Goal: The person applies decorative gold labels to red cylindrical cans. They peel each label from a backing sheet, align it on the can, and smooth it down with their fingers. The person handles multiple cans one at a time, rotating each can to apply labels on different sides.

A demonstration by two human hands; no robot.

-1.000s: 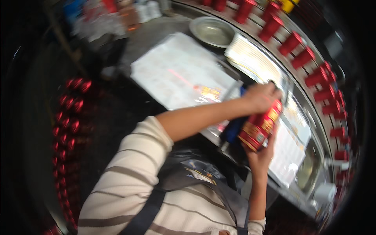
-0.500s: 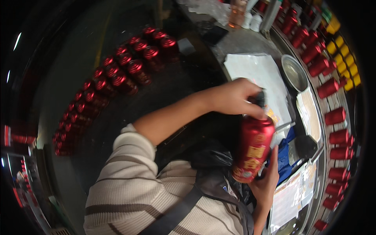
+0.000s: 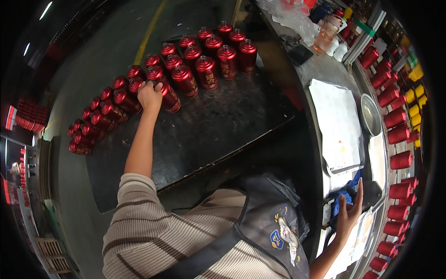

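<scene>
Left hand (image 3: 151, 96): your fingers closed round top of bottle (image 3: 171, 100), near side of rows (image 3: 206, 74) on black bench (image 3: 209, 123); top grip probably avoids knocking them. Your right hand (image 3: 348, 215): right of bench, fingers spread, unloaded.

Pink bottle (image 3: 329, 31), metal bowl (image 3: 370, 115)

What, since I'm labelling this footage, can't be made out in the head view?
Head view:
Red bottle, top: under the left hand, grip unclear.
Back-row bottles, lower bodies: behind front-row bottles.
Blue item, in part: behind the right hand.
Right forearm: cut off by the lower edge.
Distant red stacks: too small to count.
</scene>
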